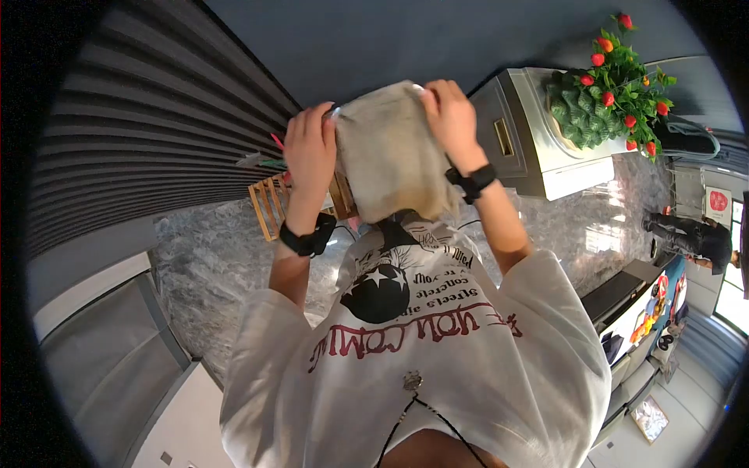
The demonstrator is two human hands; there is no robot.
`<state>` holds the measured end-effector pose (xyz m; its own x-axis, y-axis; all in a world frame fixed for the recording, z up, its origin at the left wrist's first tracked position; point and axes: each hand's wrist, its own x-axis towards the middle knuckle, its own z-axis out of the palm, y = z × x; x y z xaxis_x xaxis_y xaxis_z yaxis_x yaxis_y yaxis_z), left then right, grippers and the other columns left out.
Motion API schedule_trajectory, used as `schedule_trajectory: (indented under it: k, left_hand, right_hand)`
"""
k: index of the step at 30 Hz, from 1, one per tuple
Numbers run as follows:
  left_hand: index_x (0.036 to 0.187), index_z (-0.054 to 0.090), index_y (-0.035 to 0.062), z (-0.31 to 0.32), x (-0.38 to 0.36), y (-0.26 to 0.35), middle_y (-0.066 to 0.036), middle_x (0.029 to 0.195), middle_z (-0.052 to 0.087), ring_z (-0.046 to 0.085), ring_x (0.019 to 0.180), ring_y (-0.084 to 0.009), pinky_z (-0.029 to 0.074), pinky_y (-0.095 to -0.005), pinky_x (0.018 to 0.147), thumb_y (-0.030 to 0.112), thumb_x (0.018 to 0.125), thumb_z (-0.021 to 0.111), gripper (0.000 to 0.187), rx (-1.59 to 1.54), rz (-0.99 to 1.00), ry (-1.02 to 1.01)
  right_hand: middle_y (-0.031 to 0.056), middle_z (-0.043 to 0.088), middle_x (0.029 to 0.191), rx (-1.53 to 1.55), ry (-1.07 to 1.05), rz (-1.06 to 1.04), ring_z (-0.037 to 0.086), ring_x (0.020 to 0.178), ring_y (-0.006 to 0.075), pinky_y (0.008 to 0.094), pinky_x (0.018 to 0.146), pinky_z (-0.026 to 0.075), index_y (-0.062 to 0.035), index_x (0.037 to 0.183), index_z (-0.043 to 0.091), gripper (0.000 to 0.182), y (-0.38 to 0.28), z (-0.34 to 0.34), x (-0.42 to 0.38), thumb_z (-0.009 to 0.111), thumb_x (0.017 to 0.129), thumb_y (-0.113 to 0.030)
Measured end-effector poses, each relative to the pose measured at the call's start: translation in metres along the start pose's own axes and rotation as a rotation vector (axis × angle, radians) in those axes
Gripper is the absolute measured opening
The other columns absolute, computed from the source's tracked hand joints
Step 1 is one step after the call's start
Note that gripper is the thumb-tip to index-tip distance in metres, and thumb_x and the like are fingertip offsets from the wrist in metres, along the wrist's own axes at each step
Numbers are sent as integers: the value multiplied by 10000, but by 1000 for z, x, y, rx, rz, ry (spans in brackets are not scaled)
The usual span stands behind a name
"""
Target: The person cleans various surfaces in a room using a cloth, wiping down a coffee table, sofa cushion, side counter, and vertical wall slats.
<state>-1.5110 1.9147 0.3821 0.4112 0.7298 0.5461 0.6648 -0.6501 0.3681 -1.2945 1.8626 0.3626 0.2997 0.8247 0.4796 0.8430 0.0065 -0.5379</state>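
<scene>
One printed white shirt [538, 351] sits nearest us, and just ahead of it hangs the beige cloth [394, 156], seemingly a little longer from near edge to far edge than across. Beyond our black wristbands [312, 236], our left hand [310, 152] and right hand [452, 121] hold its two far corners, fingers bent narrowly over them, so the cloth lies between the hands and back toward us; neither hand is clearly nearer. Farther off stand a slatted wooden rack [259, 210] at left, a pale cabinet [523, 132] bearing a red-fruited plant [619, 86] at right, and, farthest, a person [706, 246].
</scene>
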Motion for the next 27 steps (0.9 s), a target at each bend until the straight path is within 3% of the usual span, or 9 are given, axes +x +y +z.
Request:
schedule_trajectory:
  k: [2,4,5,6,8,12,19,22,27]
  left_hand:
    - [1032,480,41,34,-16,-10,-137,991,498,472,923,-280,398,-357,761,145,763,525,292,1,-70,-105]
    - [1091,442,26,71,-41,-21,-160,1115,447,418,1039,-295,363,-374,843,176,773,516,359,3,-146,-219]
    - [1142,392,16,90,-56,-25,-165,1188,373,348,1103,-312,316,-397,888,223,778,504,434,102,-122,-306]
    - [1194,341,5,103,-68,-29,-169,1260,298,278,1167,-328,268,-421,932,270,783,492,511,199,-97,-393]
    - [1219,309,5,115,-84,-31,-170,1287,249,216,1198,-331,223,-436,953,308,785,473,554,254,-117,-436]
    - [1247,271,2,123,-87,-35,-174,1320,201,123,1244,-326,141,-448,987,365,799,408,593,235,-112,-478]
    - [1260,242,-8,130,-66,-47,-171,1336,185,120,1256,-297,132,-422,1000,328,790,429,607,136,98,-616]
    - [1257,244,-13,132,-64,-52,-160,1336,196,135,1257,-271,149,-388,1002,304,785,440,601,26,259,-618]
    - [1206,331,-37,135,-76,-41,-161,1306,255,182,1239,-277,172,-389,996,307,775,458,567,141,165,-504]
  right_hand:
    - [204,511,924,-36,-28,34,513,833,341,374,686,437,12,1009,506,407,16,42,-17,509,789,-330]
    - [267,415,1072,-361,-80,-10,489,913,365,364,756,426,52,1204,314,675,30,87,-54,558,737,-371]
    - [312,339,1150,-482,-236,42,462,973,387,358,799,409,76,1257,159,854,39,108,-74,564,708,-437]
    - [312,339,1150,-476,-243,37,462,973,387,358,799,409,76,1257,159,854,35,111,-78,564,708,-437]
    - [303,229,1243,115,-498,480,389,1052,418,399,806,405,46,1283,49,909,27,111,-88,572,704,-419]
    - [322,409,1089,12,-332,331,519,861,406,402,688,454,58,1275,56,824,34,120,-93,548,740,-331]
    - [276,548,808,49,-422,516,562,660,375,415,567,458,67,1254,140,638,28,118,-85,477,792,-217]
    - [291,500,979,78,-515,597,541,823,377,415,680,450,66,1247,177,588,27,117,-87,465,801,-185]
    - [226,283,1268,-63,-241,3,276,1176,349,386,962,259,46,1227,269,517,41,126,-98,474,794,-147]
